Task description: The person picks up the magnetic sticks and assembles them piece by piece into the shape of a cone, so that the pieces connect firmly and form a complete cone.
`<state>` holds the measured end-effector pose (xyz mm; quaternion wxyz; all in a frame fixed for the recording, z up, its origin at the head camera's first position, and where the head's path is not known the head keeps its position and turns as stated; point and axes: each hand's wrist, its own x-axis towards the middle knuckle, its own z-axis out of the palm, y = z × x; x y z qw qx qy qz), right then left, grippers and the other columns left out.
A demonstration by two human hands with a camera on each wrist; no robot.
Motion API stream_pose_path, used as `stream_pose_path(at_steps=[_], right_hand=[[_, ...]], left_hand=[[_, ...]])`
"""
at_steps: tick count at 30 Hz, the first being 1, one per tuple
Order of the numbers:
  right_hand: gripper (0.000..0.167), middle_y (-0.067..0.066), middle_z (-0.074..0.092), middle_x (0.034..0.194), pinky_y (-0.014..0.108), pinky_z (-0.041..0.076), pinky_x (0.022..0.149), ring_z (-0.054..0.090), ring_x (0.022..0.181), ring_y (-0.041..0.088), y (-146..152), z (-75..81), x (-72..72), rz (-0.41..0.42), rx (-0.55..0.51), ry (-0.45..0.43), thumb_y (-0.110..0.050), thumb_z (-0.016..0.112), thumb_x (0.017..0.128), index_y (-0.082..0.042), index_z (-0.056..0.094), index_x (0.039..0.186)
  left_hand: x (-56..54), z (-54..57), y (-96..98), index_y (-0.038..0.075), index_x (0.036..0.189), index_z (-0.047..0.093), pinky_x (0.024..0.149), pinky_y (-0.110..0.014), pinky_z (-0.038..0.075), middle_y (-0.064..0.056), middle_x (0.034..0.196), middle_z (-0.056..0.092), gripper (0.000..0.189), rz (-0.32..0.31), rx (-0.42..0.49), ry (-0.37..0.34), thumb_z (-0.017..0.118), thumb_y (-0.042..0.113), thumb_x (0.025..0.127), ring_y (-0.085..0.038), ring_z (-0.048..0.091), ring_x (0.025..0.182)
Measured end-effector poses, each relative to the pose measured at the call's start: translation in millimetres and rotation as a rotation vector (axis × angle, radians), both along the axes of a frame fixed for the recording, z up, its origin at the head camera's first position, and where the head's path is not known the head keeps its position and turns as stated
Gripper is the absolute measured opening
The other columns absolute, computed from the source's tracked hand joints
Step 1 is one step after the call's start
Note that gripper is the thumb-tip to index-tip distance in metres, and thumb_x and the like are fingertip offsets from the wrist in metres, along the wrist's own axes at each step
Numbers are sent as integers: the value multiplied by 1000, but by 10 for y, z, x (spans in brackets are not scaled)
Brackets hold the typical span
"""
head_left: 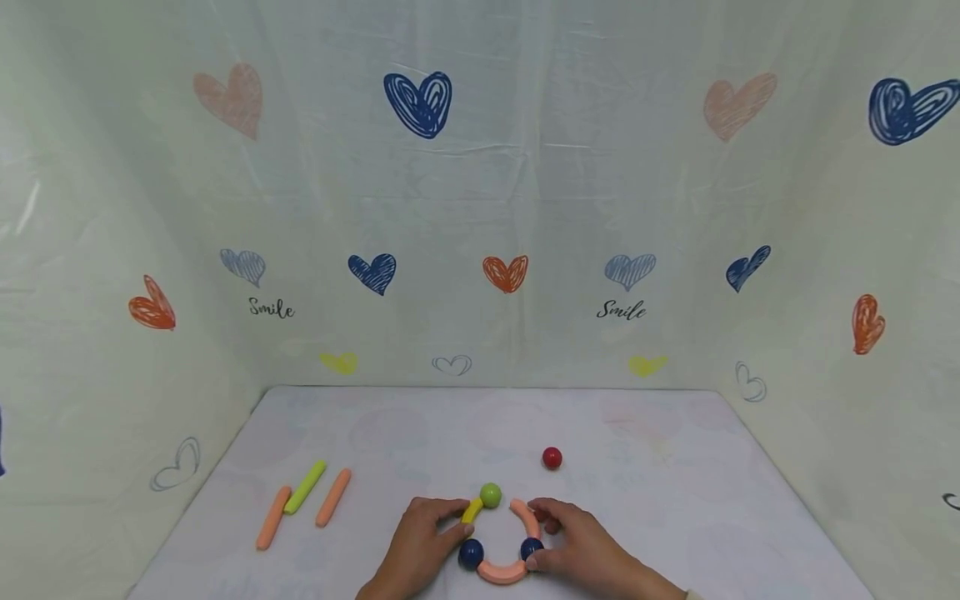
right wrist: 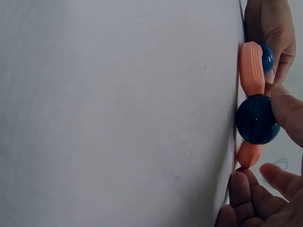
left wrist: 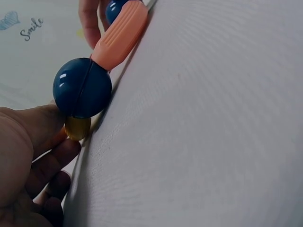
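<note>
An unclosed ring of magnetic-looking toy pieces lies on the table in front of me. My left hand (head_left: 420,537) pinches its yellow curved rod (head_left: 472,511) between thumb and fingers. A light green ball (head_left: 491,495) sits at the rod's far end, a dark blue ball (left wrist: 83,88) at its near end. From there an orange curved rod (head_left: 502,573) runs along the front to a second blue ball (right wrist: 257,119). My right hand (head_left: 588,546) has its thumb on that ball and its fingers around the right-hand orange curved rod (head_left: 527,518). A gap separates this rod's far end from the green ball.
A red ball (head_left: 552,458) lies beyond the ring, slightly right. Over on the left are two straight orange rods (head_left: 273,518) and a straight yellow-green rod (head_left: 305,487). Behind the white table (head_left: 645,467) hangs a pale curtain (head_left: 480,200) printed with hearts, which also runs along both sides.
</note>
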<state>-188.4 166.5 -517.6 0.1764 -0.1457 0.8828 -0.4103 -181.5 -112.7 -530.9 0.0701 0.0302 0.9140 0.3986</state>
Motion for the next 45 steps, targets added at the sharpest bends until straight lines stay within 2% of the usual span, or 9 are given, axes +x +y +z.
stream_pose_path(at_steps=[6,15,24,27,29,34,39,45], right_hand=[[75,-6,65,112,31,52,86,55,101,17,-53,1,6,21,6,20,-40,90,84,-13,58,147],[70,-6,66,110,28,51,84,57,99,17,-35,12,9,29,-54,10,-34,89,86,-12,59,145],[66,-4,65,111,29,49,80,56,99,18,-33,-10,-5,8,-43,-12,-35,87,87,-16,60,144],[66,-3,65,114,28,49,82,56,101,18,-28,-11,4,10,-47,7,-34,86,88,-13,60,144],[65,-3,65,115,28,50,82,56,101,18,-21,-5,11,5,-42,16,-35,86,88,-11,60,142],[52,-3,63,114,27,48,83,56,102,16,-17,-9,31,6,-50,39,-35,87,88,-15,64,130],[33,-7,60,113,23,49,88,56,102,8,-27,-42,58,57,-98,82,-30,86,89,-23,70,117],[27,-9,59,112,22,50,90,57,101,4,-13,-46,74,89,-100,115,-28,85,89,-26,72,113]], left_hand=[[23,8,-23,18,125,78,91,-43,49,9,115,76,39,-46,10,21,81,38,92,-14,55,104],[43,20,-24,19,130,75,92,-43,50,11,113,73,44,-28,-12,38,82,39,91,-14,55,104],[48,22,-26,20,127,76,92,-43,50,8,118,74,40,-47,-5,53,81,38,92,-15,56,105],[59,15,-43,21,125,77,94,-46,51,8,117,74,38,-45,18,60,81,39,91,-17,57,107],[74,20,-66,23,121,77,97,-50,50,9,118,73,35,-47,51,39,81,40,91,-18,57,109],[141,38,-147,27,110,73,101,-55,45,6,123,66,30,-115,132,-27,86,42,87,-23,50,114],[178,39,-177,35,107,71,97,-48,40,7,120,56,33,-210,103,-56,91,41,81,-23,42,112],[176,11,-149,37,105,73,95,-45,37,6,114,52,31,-230,74,-43,91,40,81,-22,40,108]])
